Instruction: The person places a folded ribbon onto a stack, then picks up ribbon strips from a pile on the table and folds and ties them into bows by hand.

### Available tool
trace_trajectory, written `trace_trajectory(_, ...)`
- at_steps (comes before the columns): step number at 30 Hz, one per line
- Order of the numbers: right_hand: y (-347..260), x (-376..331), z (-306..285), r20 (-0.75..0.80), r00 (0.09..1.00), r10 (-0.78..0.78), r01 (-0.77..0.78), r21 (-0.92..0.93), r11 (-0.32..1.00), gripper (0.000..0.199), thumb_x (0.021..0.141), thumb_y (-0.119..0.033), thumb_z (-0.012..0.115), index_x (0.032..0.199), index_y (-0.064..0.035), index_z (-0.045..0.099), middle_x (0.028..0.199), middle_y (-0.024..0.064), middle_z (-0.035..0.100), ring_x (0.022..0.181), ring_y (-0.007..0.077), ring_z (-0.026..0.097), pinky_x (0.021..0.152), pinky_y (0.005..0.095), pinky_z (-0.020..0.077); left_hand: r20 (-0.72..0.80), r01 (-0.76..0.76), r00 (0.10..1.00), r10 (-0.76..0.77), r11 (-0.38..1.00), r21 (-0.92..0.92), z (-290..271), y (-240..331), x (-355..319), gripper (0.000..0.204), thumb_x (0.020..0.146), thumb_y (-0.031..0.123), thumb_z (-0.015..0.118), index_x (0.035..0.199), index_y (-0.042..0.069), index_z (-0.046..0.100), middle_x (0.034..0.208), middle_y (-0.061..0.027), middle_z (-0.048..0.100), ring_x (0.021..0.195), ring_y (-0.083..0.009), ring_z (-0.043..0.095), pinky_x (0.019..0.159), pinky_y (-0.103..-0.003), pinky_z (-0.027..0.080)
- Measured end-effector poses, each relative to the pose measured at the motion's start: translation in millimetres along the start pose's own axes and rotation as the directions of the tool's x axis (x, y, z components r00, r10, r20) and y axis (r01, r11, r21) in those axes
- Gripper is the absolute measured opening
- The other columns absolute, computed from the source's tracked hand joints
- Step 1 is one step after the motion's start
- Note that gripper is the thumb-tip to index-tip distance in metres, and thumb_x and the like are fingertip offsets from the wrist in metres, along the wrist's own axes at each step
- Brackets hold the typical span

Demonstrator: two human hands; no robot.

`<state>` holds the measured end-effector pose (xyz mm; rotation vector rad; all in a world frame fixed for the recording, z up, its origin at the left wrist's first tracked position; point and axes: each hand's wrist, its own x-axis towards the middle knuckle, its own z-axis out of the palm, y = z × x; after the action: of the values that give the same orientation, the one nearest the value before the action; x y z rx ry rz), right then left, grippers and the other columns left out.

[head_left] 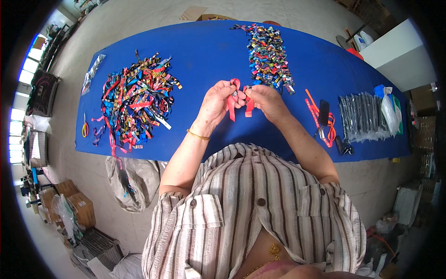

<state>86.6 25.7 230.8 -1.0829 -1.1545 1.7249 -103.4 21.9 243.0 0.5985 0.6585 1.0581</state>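
Observation:
Above the middle of the blue-covered table (200,60), my two hands are close together on a red ribbon strap. The fingers of my left hand (216,102) are closed on the red ribbon strap (232,110), which loops above the fingertips and hangs below them. A small metal-looking piece shows at the strap, too small to make out fully. My right hand (267,100) pinches the strap's other hanging part, just to the right. Left of my hands lies a loose heap of coloured straps (137,97). Beyond my right hand is a long, neater stack of coloured straps (268,56).
Yellow-handled scissors (85,129) and a clear plastic packet (93,72) lie at the table's left edge. On the right are red and orange lanyards (321,121) with a black piece, and dark items in clear plastic (362,116). A pale sack (132,183) stands below the front edge.

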Motion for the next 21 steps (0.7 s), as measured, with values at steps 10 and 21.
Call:
trace_trajectory(10,0.7,-2.1,3.1,-0.057,0.988,-0.142,0.141,-0.009,0.990,0.018,0.091,-0.012,0.062,0.104,0.0007,0.060,0.095,0.0069,0.067,0.088,0.0117,0.063,0.079,0.0262,0.0499,-0.086,-0.043,0.994,0.060,0.981,0.187,-0.8,-5.5,4.1,0.008,0.093,0.002,0.048,0.101,0.000,0.048,0.081,-0.0156,0.065,0.067,-0.0202,0.066,0.063,-0.031,0.056)
trace_trajectory(21,9.2,-12.7,-6.1,0.091,0.909,-0.407,0.411,-0.028,0.911,0.028,0.089,-0.003,0.061,0.111,-0.0024,0.043,0.081,0.0073,0.062,0.068,0.0126,0.061,0.059,0.0272,0.0496,0.039,-0.117,0.993,0.111,0.913,0.391,14.4,-23.1,-3.8,0.005,0.095,0.006,0.044,0.095,0.006,0.049,0.070,-0.0057,0.058,0.061,-0.0130,0.055,0.051,-0.024,0.042)
